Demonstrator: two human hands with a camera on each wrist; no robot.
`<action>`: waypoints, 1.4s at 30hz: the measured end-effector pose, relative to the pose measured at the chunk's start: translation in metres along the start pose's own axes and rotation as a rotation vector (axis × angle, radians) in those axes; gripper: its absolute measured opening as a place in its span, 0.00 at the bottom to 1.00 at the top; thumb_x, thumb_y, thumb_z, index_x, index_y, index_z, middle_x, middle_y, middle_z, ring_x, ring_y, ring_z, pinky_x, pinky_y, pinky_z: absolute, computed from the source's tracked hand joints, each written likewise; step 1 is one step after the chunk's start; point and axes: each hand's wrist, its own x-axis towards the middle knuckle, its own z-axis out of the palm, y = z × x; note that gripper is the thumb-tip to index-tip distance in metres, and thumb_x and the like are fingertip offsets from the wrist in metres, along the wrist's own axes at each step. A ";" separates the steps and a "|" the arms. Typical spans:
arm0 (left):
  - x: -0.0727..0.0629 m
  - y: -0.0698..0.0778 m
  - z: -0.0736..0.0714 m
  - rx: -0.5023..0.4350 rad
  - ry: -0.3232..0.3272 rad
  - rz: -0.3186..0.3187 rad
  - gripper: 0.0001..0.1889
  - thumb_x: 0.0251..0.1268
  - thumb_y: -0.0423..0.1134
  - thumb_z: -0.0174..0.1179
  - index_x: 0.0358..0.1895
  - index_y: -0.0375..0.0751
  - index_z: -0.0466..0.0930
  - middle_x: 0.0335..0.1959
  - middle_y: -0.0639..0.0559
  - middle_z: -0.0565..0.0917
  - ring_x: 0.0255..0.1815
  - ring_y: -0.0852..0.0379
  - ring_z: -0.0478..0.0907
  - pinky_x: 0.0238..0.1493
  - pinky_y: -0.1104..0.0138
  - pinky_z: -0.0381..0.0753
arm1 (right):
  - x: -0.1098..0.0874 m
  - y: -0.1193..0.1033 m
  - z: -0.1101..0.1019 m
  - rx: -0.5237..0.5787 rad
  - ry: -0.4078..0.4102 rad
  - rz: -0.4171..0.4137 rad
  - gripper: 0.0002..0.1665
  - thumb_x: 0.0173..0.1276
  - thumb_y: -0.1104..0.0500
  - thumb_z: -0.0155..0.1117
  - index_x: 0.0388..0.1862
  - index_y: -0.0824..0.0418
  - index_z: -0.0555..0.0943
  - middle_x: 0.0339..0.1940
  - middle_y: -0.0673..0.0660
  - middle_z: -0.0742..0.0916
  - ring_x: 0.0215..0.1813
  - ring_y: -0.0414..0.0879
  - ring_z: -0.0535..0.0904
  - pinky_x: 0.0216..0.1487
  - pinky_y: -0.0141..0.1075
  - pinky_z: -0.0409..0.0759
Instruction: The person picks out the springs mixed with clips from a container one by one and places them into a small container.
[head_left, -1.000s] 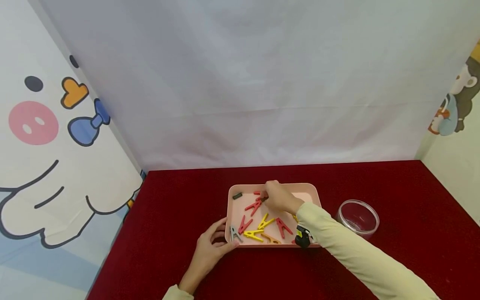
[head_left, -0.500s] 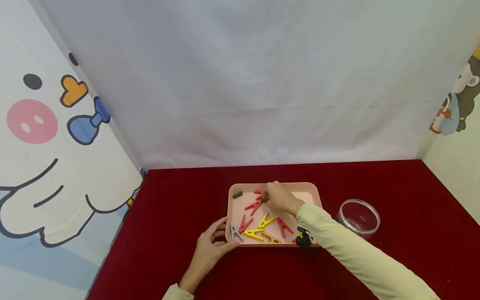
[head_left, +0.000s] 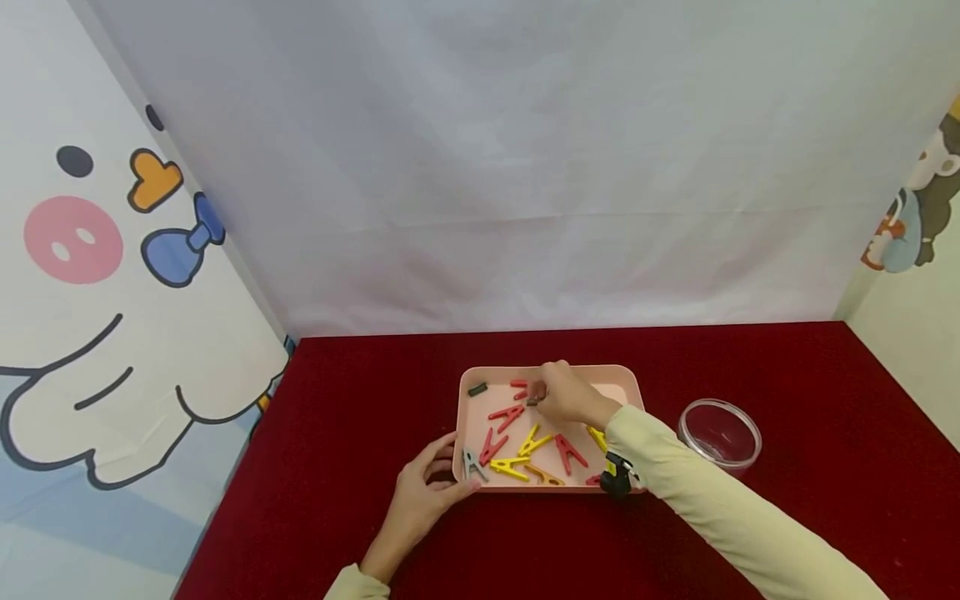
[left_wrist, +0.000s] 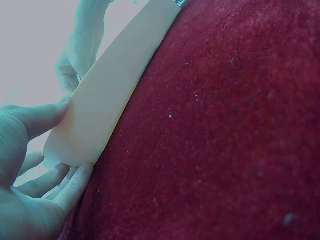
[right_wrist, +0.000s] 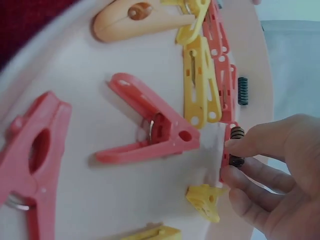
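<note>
My right hand is over the back middle of a pink tray. In the right wrist view, its thumb and fingers pinch a small dark coil spring beside a red clothespin. My left hand grips the tray's near left corner. In the left wrist view, its thumb presses on the rim and its fingertips touch the outer wall. Around the hands lie red, yellow and orange clothespins, with a grey clothespin near the left thumb. Some clothespins are partly hidden by the right hand and forearm.
A second dark spring lies in the tray's back left corner. A round clear container stands to the right of the tray. Dark red cloth covers the table, and a white sheet hangs behind it.
My right hand has shifted slightly to the right, and the spring between its fingers shows more clearly. The left hand keeps its hold on the tray.
</note>
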 end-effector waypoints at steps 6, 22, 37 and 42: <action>0.000 0.002 0.001 -0.006 0.000 0.000 0.37 0.46 0.36 0.75 0.65 0.44 0.71 0.50 0.41 0.78 0.50 0.48 0.76 0.41 0.69 0.79 | -0.010 0.001 -0.009 0.035 0.014 -0.027 0.06 0.54 0.71 0.66 0.26 0.60 0.84 0.25 0.50 0.82 0.31 0.43 0.76 0.33 0.35 0.77; -0.011 0.036 -0.001 0.013 -0.006 -0.017 0.36 0.49 0.31 0.72 0.65 0.36 0.69 0.50 0.35 0.77 0.51 0.43 0.75 0.42 0.67 0.80 | -0.043 -0.002 -0.024 0.168 0.046 -0.124 0.07 0.55 0.70 0.64 0.30 0.60 0.85 0.30 0.53 0.86 0.31 0.42 0.77 0.32 0.34 0.76; -0.010 0.033 0.000 0.000 -0.004 -0.014 0.36 0.48 0.31 0.73 0.64 0.37 0.70 0.50 0.36 0.77 0.50 0.44 0.75 0.42 0.67 0.80 | -0.063 -0.006 -0.029 0.169 0.074 -0.204 0.08 0.54 0.70 0.66 0.29 0.58 0.84 0.29 0.51 0.85 0.31 0.40 0.78 0.31 0.31 0.78; -0.009 0.033 -0.001 -0.018 -0.007 -0.015 0.36 0.47 0.31 0.73 0.64 0.37 0.70 0.50 0.36 0.77 0.50 0.44 0.75 0.41 0.68 0.80 | -0.068 -0.006 -0.031 0.162 0.089 -0.211 0.08 0.54 0.70 0.67 0.30 0.58 0.84 0.28 0.50 0.85 0.30 0.39 0.77 0.31 0.31 0.78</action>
